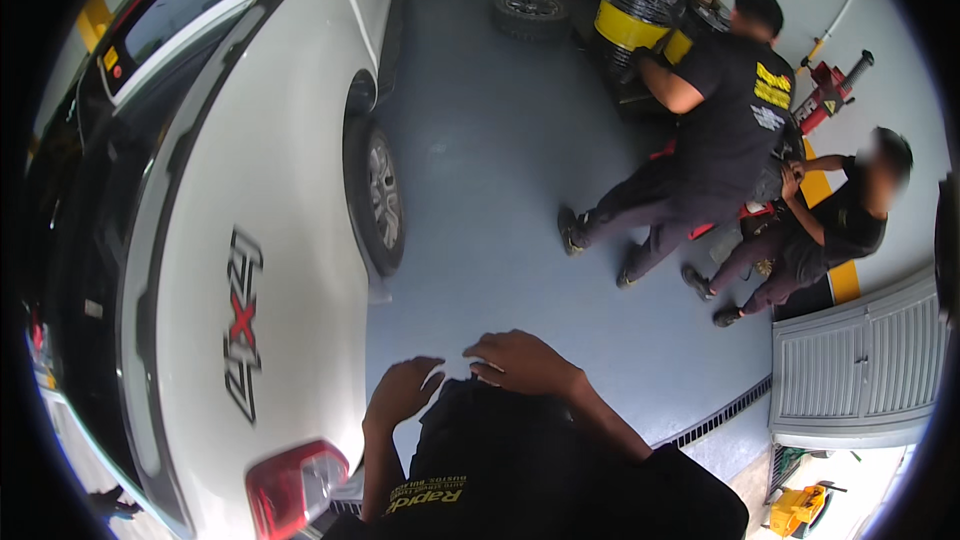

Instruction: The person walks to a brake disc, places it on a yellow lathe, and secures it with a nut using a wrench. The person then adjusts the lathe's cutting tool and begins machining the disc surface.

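Both hands are raised in front of my black shirt. My left hand is loosely curved, its fingers and thumb apart, with nothing seen in it. The rear side of a white pickup truck stands to its left. My right hand reaches inward over the shirt front, its fingers loosely bent and apart from the thumb. It seems to hold nothing. A small gap separates the two hands, and grey-blue floor shows beyond them.
The truck's rear wheel and red tail light are on my left. Two people in black, one standing and one beside the wall, are at right. A loose wheel, yellow-black drum, grey cabinet and floor grate stand around.
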`<control>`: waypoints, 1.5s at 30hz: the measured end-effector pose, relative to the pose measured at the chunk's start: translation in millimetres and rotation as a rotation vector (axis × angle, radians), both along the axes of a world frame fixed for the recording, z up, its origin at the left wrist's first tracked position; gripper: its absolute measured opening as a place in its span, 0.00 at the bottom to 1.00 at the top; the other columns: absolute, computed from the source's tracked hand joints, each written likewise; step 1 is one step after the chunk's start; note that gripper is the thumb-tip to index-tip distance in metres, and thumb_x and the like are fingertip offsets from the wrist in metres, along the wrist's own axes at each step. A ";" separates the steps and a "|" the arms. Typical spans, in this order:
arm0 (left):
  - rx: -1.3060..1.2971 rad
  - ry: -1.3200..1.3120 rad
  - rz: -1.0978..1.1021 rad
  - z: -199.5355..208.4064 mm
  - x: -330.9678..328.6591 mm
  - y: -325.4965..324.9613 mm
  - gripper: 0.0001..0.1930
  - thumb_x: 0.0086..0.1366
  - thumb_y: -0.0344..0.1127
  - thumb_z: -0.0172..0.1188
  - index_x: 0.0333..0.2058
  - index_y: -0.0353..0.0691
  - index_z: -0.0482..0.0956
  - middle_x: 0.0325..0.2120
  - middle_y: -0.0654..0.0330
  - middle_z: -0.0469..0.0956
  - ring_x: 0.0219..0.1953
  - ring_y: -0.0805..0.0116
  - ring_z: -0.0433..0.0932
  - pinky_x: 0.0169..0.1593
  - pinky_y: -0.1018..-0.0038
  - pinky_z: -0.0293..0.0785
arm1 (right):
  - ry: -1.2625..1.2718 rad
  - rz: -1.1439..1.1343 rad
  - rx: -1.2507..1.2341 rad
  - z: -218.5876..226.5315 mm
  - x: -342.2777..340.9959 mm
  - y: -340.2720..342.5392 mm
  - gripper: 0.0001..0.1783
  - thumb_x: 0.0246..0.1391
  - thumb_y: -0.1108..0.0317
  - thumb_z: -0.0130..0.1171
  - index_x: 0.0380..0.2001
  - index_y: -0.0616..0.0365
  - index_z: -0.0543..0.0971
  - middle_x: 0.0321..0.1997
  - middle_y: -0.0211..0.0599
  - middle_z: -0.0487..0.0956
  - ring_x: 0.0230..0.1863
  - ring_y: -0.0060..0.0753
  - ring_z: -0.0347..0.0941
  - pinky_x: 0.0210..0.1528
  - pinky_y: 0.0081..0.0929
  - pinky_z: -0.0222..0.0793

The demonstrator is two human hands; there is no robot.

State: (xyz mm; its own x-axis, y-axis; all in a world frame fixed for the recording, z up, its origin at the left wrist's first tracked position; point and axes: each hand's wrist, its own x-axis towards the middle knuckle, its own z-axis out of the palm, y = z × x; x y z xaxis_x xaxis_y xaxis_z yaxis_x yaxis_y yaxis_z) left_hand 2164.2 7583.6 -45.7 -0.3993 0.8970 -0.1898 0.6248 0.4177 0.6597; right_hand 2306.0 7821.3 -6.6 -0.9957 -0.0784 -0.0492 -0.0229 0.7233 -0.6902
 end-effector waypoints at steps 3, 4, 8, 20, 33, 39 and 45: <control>0.143 0.008 -0.041 51.8 -101.8 139.4 0.17 0.75 0.41 0.57 0.55 0.38 0.80 0.49 0.49 0.83 0.52 0.46 0.81 0.56 0.56 0.76 | -0.127 0.013 -0.275 8.2 -60.9 105.8 0.20 0.70 0.55 0.55 0.53 0.58 0.81 0.46 0.45 0.82 0.51 0.50 0.78 0.54 0.43 0.73; 0.200 -0.013 -0.051 50.1 -137.7 174.2 0.17 0.75 0.41 0.57 0.55 0.38 0.80 0.49 0.49 0.83 0.51 0.46 0.81 0.56 0.56 0.76 | -0.088 0.001 -0.262 -5.3 -89.6 140.8 0.18 0.68 0.57 0.57 0.52 0.57 0.82 0.47 0.46 0.83 0.49 0.51 0.79 0.52 0.43 0.74; 0.139 0.164 -0.315 14.0 -283.6 329.7 0.16 0.75 0.39 0.56 0.56 0.38 0.79 0.49 0.49 0.83 0.50 0.47 0.81 0.56 0.55 0.75 | -0.127 -0.300 0.099 -29.8 -198.8 289.2 0.16 0.66 0.59 0.60 0.50 0.55 0.83 0.46 0.45 0.84 0.46 0.50 0.82 0.51 0.43 0.75; 0.039 -0.219 0.064 -13.7 -591.2 580.3 0.19 0.74 0.43 0.56 0.56 0.39 0.79 0.52 0.47 0.82 0.54 0.47 0.80 0.60 0.59 0.75 | 0.035 -0.117 -0.144 3.8 -668.3 656.2 0.15 0.67 0.60 0.60 0.50 0.56 0.83 0.43 0.42 0.84 0.42 0.43 0.82 0.48 0.40 0.75; 0.007 0.097 0.133 -7.0 -1099.9 920.9 0.17 0.75 0.42 0.56 0.54 0.40 0.81 0.48 0.48 0.83 0.48 0.44 0.82 0.54 0.55 0.76 | -0.104 -0.186 -0.062 -32.8 -1060.0 981.0 0.16 0.68 0.59 0.59 0.51 0.58 0.83 0.48 0.43 0.84 0.46 0.42 0.83 0.50 0.38 0.76; 0.005 0.226 -0.269 -23.7 -1336.8 1171.5 0.18 0.75 0.42 0.55 0.56 0.39 0.79 0.50 0.49 0.82 0.51 0.47 0.81 0.57 0.56 0.75 | -0.099 -0.696 -0.077 -81.5 -1165.9 1176.2 0.14 0.66 0.62 0.60 0.46 0.60 0.85 0.44 0.46 0.86 0.41 0.46 0.83 0.46 0.38 0.77; -0.077 0.074 -0.239 -44.8 -1504.6 1361.0 0.19 0.76 0.44 0.54 0.57 0.39 0.78 0.53 0.49 0.81 0.55 0.48 0.79 0.59 0.57 0.73 | -0.083 -0.720 -0.104 -77.7 -1380.3 1364.8 0.14 0.63 0.63 0.61 0.44 0.62 0.84 0.40 0.49 0.85 0.41 0.52 0.82 0.46 0.44 0.76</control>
